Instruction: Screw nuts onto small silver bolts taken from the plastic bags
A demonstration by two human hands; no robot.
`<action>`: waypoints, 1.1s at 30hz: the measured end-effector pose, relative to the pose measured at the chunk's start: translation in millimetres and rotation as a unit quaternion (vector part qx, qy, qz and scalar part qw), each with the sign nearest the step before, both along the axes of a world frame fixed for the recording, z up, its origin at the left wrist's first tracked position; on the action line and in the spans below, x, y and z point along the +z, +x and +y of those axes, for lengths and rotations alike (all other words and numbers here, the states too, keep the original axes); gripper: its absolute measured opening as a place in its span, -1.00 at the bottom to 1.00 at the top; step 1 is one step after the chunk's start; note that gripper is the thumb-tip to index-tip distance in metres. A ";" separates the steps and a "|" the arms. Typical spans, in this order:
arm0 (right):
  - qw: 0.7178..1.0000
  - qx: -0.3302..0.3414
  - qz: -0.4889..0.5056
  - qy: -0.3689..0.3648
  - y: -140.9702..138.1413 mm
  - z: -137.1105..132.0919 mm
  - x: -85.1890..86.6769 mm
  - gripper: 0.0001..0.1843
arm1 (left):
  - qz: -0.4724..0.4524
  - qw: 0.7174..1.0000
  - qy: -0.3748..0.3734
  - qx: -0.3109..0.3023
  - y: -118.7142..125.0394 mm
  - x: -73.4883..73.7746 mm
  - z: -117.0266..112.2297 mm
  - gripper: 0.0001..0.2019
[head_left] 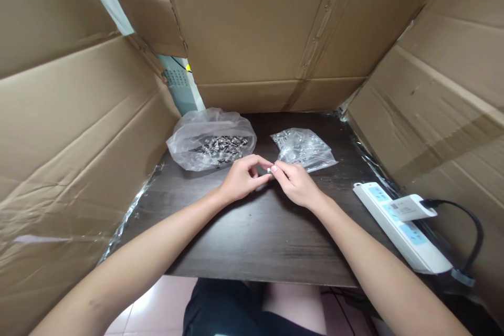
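My left hand (242,178) and my right hand (296,182) meet over the middle of the dark wooden table (252,241). Both pinch one small silver metal part (270,170) between their fingertips. Just behind my left hand lies an open clear plastic bag of small metal screws (214,139). Behind my right hand lies a smaller clear bag of metal parts (303,148). Neither hand touches either bag.
Cardboard walls (71,131) enclose the table on the left, back and right. A white power strip (401,228) with a white plug and black cable lies along the right edge. The table's front edge is near my lap.
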State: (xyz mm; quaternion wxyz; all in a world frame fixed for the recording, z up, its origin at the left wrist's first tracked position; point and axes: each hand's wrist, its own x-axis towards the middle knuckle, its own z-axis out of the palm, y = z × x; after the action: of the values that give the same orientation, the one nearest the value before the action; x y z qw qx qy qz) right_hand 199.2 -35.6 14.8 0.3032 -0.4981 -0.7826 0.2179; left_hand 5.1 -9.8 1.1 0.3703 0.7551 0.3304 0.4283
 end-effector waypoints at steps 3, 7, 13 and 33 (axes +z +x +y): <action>1.000 0.011 0.002 -0.003 0.8 -0.9 2.5 -0.65 | 0.004 1.000 -0.013 0.001 0.0 1.1 -0.3 -0.80; 1.000 0.011 0.001 0.000 0.4 -1.9 3.1 -0.67 | 0.005 1.000 -0.017 0.008 -0.3 1.0 -0.1 -0.79; 1.000 0.007 -0.003 0.009 -1.1 -0.6 -0.6 -0.64 | -0.007 1.000 -0.007 0.008 -0.4 -0.8 0.7 -0.81; 1.000 0.011 -0.005 0.015 -1.5 -1.2 0.3 -0.68 | -0.002 1.000 0.007 0.024 -1.2 0.2 1.1 -0.82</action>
State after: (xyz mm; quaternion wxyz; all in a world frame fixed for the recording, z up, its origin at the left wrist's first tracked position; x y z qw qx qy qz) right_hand 197.7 -36.8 15.1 0.3041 -0.4862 -0.7927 0.2071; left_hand 3.9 -8.7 1.3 0.3555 0.7488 0.3444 0.4409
